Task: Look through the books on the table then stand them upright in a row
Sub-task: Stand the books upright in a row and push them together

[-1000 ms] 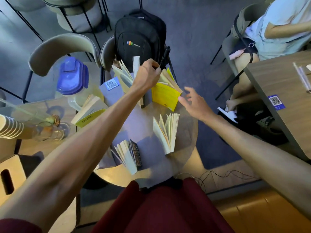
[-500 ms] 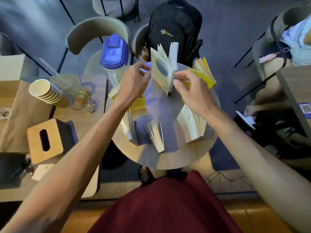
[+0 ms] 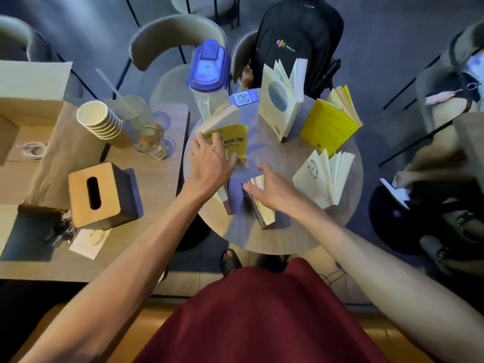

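Note:
Several books stand fanned open on the round table [image 3: 288,239]. A white book with a blue circle [image 3: 281,100] is at the back, a yellow book [image 3: 328,125] to its right, and a white book with a logo [image 3: 320,176] at the right. A yellow-covered book titled "NHAN TAM" [image 3: 231,138] leans at the left. My left hand [image 3: 209,161] is spread over its lower edge, fingers apart. My right hand [image 3: 271,191] hovers open above a small book [image 3: 262,210] near the front. Another book [image 3: 224,197] is partly hidden under my left wrist.
A blue-lidded pitcher [image 3: 208,66] stands at the table's back left by a QR sticker [image 3: 242,97]. The side table on the left holds stacked paper cups [image 3: 100,121], glasses [image 3: 150,141] and a wooden tissue box [image 3: 98,195]. A black backpack [image 3: 296,40] sits on a chair; a person sits at the right.
Both hands have let go of the white book with the blue circle, which now stands at the back. They have moved nearer and left, toward the yellow-covered book and the small front book.

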